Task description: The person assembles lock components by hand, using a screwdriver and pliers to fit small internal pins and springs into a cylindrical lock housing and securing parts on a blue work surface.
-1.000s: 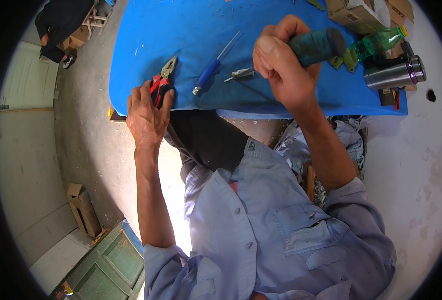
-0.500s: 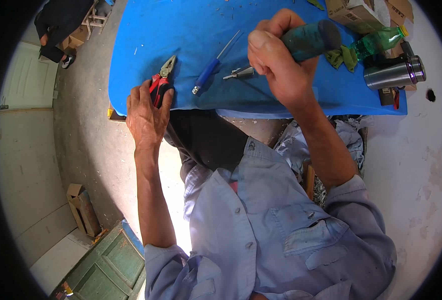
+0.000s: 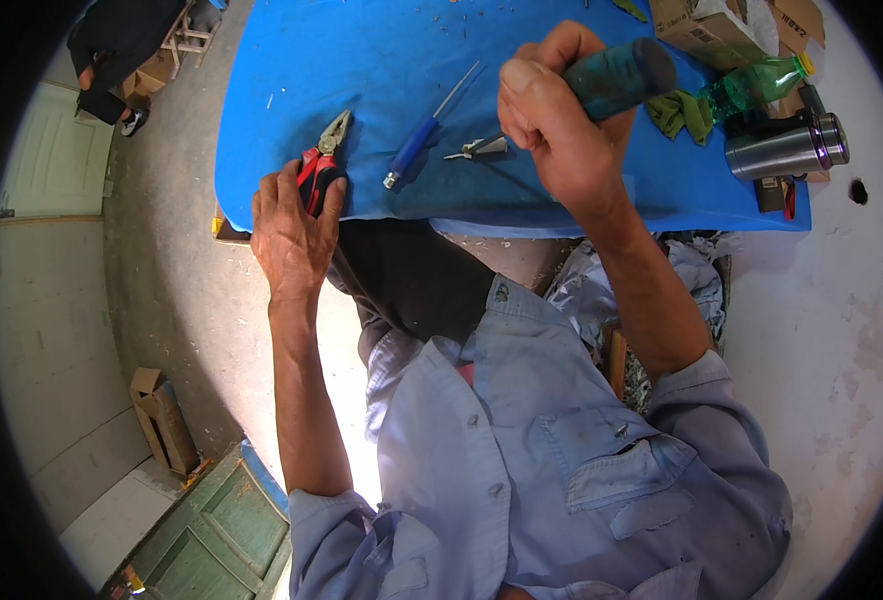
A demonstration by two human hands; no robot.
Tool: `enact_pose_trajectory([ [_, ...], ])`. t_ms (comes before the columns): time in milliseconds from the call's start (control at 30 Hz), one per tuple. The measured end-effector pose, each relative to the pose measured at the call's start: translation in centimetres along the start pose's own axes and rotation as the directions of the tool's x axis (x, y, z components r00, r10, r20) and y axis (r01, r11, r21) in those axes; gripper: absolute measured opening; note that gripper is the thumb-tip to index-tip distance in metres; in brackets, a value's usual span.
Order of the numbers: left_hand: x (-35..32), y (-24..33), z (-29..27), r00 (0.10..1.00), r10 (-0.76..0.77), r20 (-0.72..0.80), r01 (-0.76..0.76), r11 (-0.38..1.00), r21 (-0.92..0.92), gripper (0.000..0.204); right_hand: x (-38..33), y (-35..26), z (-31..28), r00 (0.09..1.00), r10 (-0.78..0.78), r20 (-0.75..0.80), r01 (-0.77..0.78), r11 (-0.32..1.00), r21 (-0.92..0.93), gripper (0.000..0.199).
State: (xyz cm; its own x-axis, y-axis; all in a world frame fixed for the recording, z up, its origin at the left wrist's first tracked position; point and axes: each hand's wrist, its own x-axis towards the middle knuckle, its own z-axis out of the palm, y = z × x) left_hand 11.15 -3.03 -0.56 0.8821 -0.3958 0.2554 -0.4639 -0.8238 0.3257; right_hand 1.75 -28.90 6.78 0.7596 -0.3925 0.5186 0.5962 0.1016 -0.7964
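My left hand (image 3: 295, 225) is closed around the red and black handles of a pair of pliers (image 3: 327, 155) near the front edge of the blue-covered table (image 3: 302, 60). The pliers' jaws point away from me. Raised over the table, my right fist (image 3: 567, 125) grips a screwdriver by its thick dark green handle (image 3: 622, 80). A bit of its shaft shows left of the fist, reaching toward a small pale metal piece (image 3: 490, 146). Whether the tip touches that piece, I cannot tell. Between my hands lies a screwdriver with a blue handle (image 3: 414, 145), its thin shaft pointing away.
On the table's right stand a steel flask (image 3: 777, 152), a green bottle (image 3: 757, 88), a green cloth (image 3: 684, 115) and cardboard boxes (image 3: 707, 30). A white wall (image 3: 812, 330) rises at the right. A person in dark clothes (image 3: 122, 50) is at the far left.
The small metal piece has turned slightly beneath the screwdriver's shaft. My right hand has shifted very little, and my left hand stays on the pliers.
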Motion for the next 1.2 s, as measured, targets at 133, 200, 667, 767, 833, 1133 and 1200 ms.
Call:
enact_pose_trajectory([
  [133,0.0,0.0,0.0,1.0,0.001,0.001,-0.001,1.0,0.008,0.061,0.1,0.1,0.1,1.0,-0.003,-0.01,0.003,1.0,-0.017,0.019],
  [200,0.0,0.0,0.0,1.0,-0.001,0.003,0.001,1.0,0.009,0.061,0.2,0.1,0.1,1.0,-0.008,-0.006,0.008,1.0,0.001,0.018],
  [667,0.0,0.0,0.0,1.0,0.0,0.0,0.0,1.0,0.005,0.061,0.3,0.4,0.7,0.995,-0.08,-0.057,0.064,0.968,-0.243,0.02],
  [767,-0.1,-0.1,0.0,1.0,0.004,-0.008,-0.004,1.0,0.014,0.06,0.5,0.5,1.0,0.989,-0.144,-0.041,0.116,0.908,-0.403,0.02],
  [833,-0.1,0.0,0.0,1.0,0.001,-0.007,-0.001,1.0,0.007,0.06,0.7,0.5,1.0,0.991,-0.13,-0.043,0.101,0.908,-0.406,0.02],
  [1133,0.0,0.0,0.2,0.999,0.028,-0.044,-0.027,1.0,0.016,0.056,0.9,0.7,1.1,0.976,-0.213,0.053,0.214,0.866,-0.452,0.022],
  [1200,0.1,-0.1,0.1,0.999,0.016,-0.032,-0.016,1.0,-0.004,0.055,0.9,0.9,1.4,0.979,-0.167,0.116,0.202,0.87,-0.451,0.023],
])
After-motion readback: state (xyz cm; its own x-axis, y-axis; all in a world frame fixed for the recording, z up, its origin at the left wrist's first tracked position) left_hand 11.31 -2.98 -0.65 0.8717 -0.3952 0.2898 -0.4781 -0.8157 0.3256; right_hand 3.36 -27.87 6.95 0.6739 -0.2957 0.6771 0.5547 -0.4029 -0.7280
